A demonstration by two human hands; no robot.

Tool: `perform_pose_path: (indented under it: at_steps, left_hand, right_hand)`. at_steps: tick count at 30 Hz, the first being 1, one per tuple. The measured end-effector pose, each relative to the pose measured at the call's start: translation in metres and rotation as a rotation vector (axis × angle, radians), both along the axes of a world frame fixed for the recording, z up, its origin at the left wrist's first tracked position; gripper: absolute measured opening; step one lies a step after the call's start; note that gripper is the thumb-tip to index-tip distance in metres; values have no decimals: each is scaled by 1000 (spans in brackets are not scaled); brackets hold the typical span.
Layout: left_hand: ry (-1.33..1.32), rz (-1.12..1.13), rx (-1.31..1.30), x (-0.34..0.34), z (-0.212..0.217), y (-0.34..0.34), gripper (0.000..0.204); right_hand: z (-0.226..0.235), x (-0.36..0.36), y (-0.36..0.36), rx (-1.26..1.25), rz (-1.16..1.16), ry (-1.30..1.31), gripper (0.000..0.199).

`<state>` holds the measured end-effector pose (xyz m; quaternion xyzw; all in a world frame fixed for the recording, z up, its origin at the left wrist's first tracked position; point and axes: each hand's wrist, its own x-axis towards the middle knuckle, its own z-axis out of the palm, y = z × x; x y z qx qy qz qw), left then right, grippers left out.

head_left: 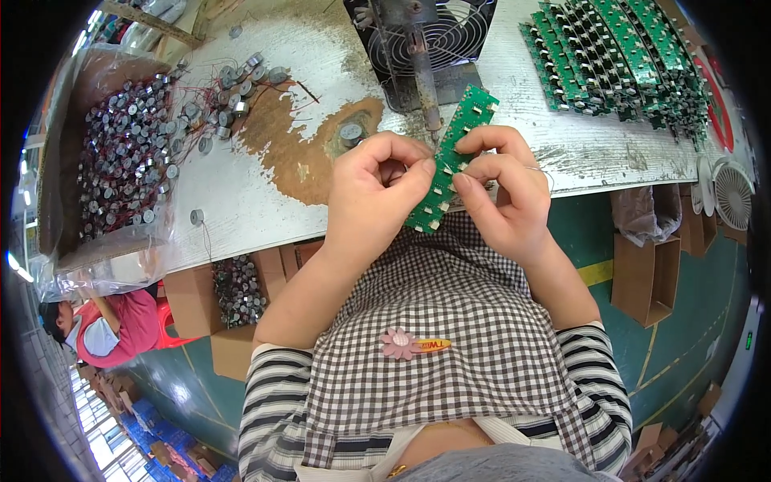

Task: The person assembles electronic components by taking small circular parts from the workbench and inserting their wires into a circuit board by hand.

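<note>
Between my hands a long green circuit board (439,191) with small white connectors is held at a slant, its upper end just beside the tip of an upright soldering iron (424,76). My left hand (373,189) is closed, thumb and forefinger pressed together at the board's left edge; whatever else lies inside its curled fingers is hidden. From the right, my right hand (510,189) grips the board, its fingertips on the face among the connectors. A thin wire shows by its knuckles. One small round metal motor (351,133) lies on the table left of the iron.
A black-framed fan (450,36) stands behind the iron. Stacked green boards (618,64) cover the right back. A plastic-lined box (60,161) of wired motors sits left, with loose motors (229,100) beside it. Cartons (646,277) stand below the worn table (241,217). Another person (120,325) sits at left.
</note>
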<state>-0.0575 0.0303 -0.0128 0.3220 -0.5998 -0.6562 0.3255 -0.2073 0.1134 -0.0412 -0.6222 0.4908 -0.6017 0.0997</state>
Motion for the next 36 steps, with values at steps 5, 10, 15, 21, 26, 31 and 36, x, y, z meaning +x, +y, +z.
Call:
perform_pose_path:
  at_steps: [5, 10, 15, 21, 26, 31, 36]
  left_hand:
    - [-46, -2, -24, -2, -1, -5, 6]
    - [-72, -1, -40, -7, 3, -9, 6]
    - [-109, 16, -113, -4, -3, -6, 8]
    - [-90, 3, -116, -3, -9, -4, 9]
    - [-300, -296, -72, 14, 25, -27, 14]
    - [-559, 312, -1074, 51, 24, -110, 17]
    - [-784, -81, -1312, 61, -9, -181, 15]
  right_hand:
    - [2, 1, -4, -11, -21, 30, 11]
    - [6, -2, -10, -27, -45, 52, 11]
    - [-2, 0, -7, -31, -47, 74, 12]
    - [1, 1, -5, -127, -179, 131, 14]
    - [-9, -5, 1, 44, -110, -288, 4]
    - [-14, -3, -1, 64, -62, -344, 5]
    - [-14, 1, -4, 90, -55, -353, 6]
